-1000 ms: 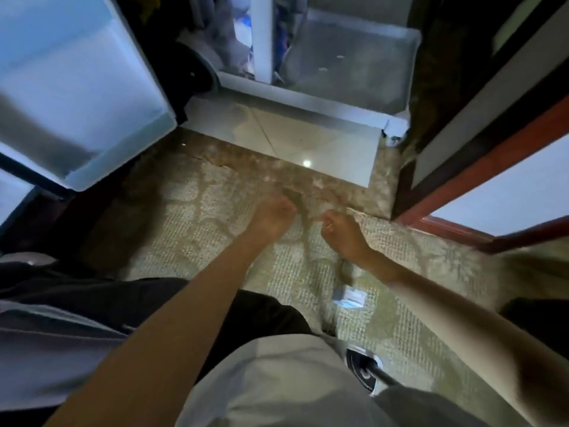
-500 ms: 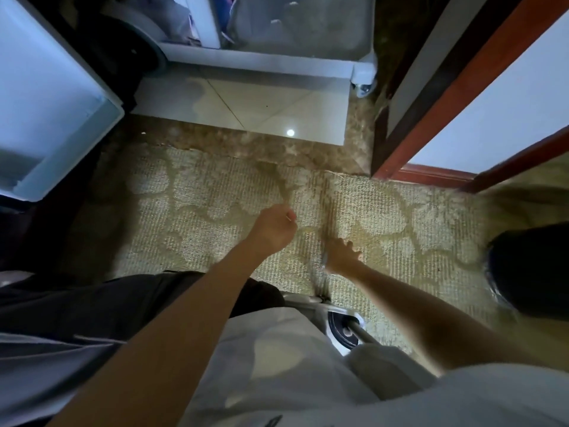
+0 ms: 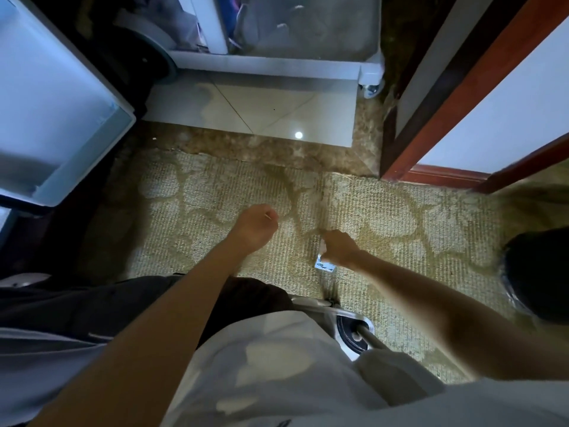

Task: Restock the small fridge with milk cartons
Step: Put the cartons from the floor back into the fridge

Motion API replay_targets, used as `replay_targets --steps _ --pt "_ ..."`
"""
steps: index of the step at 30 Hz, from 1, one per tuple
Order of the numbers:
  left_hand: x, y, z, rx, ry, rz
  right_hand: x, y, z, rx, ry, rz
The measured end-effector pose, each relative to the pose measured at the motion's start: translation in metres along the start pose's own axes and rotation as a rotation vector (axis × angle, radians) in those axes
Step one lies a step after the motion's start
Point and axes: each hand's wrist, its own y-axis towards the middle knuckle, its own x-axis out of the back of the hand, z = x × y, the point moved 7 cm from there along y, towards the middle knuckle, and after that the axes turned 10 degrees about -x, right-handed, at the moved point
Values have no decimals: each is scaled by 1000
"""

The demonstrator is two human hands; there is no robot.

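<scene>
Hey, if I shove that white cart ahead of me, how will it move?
Probably rolls easily: a caster shows under the cart, over glossy tile. It would likely drag at the carpet.

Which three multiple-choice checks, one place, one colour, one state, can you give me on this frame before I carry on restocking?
1. Where is the open white fridge door?
A. upper left
B. lower right
C. centre

2. What colour is the wooden door frame?
A. green
B. red-brown
C. yellow

3. What is the right hand doing?
A. lying flat on the tiled floor
B. gripping a cart wheel
C. holding a small white-and-blue packet

Answers:
1 A, the door fills the picture's upper left edge.
2 B, its edge shows red-brown beside the white panel.
3 C, the fingers curl round the packet, while the left hand pinches a thin pale stick.
</scene>
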Motion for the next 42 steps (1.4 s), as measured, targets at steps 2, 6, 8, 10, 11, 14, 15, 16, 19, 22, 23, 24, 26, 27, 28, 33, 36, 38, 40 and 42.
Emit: replay_targets --steps 2,6,8,10,11,14,15,16,19,22,23,24,26,27,28,33,36,38,40,42 --pt "14 1 6 -19 40 -10 18 -5 31 91 -43 0" --pt "52 -2 23 -2 86 -61 63 -23 115 311 -66 -22" --pt "72 -6 33 13 92 -81 83 -36 160 414 -45 -32" --pt "95 -11 44 35 113 -97 104 -56 206 528 -33 -52" --pt "106 -14 51 46 114 -106 114 -67 228 576 -34 -58" --pt "143 -24 68 55 70 -143 140 -97 289 686 -44 -96" --pt "155 -29 73 47 25 -163 147 -108 308 726 -70 -128" --pt "168 -34 76 37 -41 -191 152 -117 327 762 -91 -146" --pt "211 -57 90 18 -154 -326 157 -141 381 868 -102 -135" --pt "254 -85 112 44 -98 -470 153 -162 429 953 -85 -114" --pt "267 -95 122 72 -69 -514 150 -169 444 977 -79 -98" --pt "279 -105 133 110 -28 -557 145 -175 459 1003 -70 -79" --pt "302 -126 155 184 29 -648 134 -183 486 1039 -22 -24" --pt "312 -136 165 212 26 -698 128 -186 500 1045 8 -7" --pt "321 -146 174 237 17 -752 121 -187 513 1043 34 -1" --pt "355 -190 217 381 5 -956 78 -200 569 986 60 38" --pt "368 -209 257 435 -54 -1005 45 -201 605 948 77 90" --pt "374 -216 285 460 -114 -1024 23 -199 630 946 69 67" --pt "377 -221 315 463 -221 -1042 4 -197 656 944 36 54" --pt "378 -223 343 455 -314 -1013 -15 -193 678 943 -26 47"
